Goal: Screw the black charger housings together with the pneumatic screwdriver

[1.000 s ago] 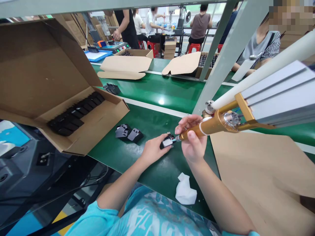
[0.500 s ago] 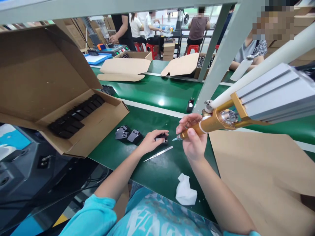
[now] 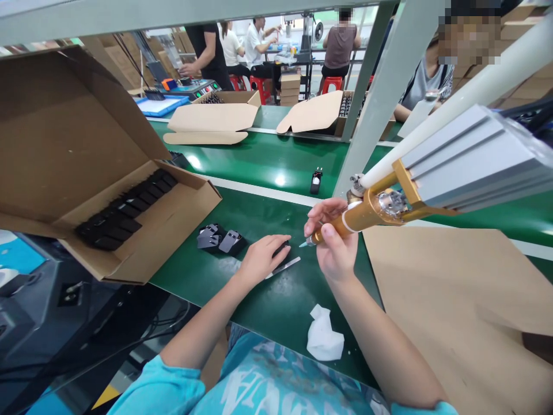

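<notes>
At the left, black plastic blocks (image 3: 129, 208) are held in an open brown cardboard box (image 3: 175, 245), and grey-faced black blocks (image 3: 231, 243) are grouped beside it on the green counter (image 3: 268, 311). A small black plastic block (image 3: 283, 246), largely covered, is gripped on the counter beneath the curled left hand (image 3: 259, 257), beside a thin silver metal strip (image 3: 290, 263). Farther right, a gold cylindrical metal dispenser (image 3: 356, 219) with a pale-blue tip (image 3: 305, 244) is clasped between thumb and fingers by the right hand (image 3: 339, 257), above a crumpled white tissue (image 3: 325, 339).
</notes>
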A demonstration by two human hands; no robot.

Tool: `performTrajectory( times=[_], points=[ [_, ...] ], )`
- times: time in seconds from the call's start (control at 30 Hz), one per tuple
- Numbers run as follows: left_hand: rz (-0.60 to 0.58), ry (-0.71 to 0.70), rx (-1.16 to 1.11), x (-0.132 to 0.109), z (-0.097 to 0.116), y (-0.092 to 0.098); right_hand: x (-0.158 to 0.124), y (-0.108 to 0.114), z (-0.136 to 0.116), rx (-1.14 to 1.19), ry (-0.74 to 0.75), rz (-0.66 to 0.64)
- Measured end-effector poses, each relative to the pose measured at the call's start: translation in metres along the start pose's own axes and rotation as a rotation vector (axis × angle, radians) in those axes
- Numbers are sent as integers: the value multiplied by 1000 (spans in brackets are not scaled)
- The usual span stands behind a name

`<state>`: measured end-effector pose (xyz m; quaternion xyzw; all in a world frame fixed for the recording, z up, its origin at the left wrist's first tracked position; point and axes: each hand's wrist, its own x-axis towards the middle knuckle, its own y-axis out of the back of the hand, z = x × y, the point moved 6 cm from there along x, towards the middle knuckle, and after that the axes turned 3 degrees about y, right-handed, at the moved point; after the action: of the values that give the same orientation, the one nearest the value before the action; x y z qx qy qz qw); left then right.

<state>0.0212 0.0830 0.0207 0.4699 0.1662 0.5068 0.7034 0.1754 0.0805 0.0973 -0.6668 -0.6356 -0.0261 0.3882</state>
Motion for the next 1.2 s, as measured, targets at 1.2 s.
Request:
performTrajectory(
  times=[1.2],
  points=[
    [-199,287,312,165,-126,81,2,13,1,-2,-4,62]
  ],
)
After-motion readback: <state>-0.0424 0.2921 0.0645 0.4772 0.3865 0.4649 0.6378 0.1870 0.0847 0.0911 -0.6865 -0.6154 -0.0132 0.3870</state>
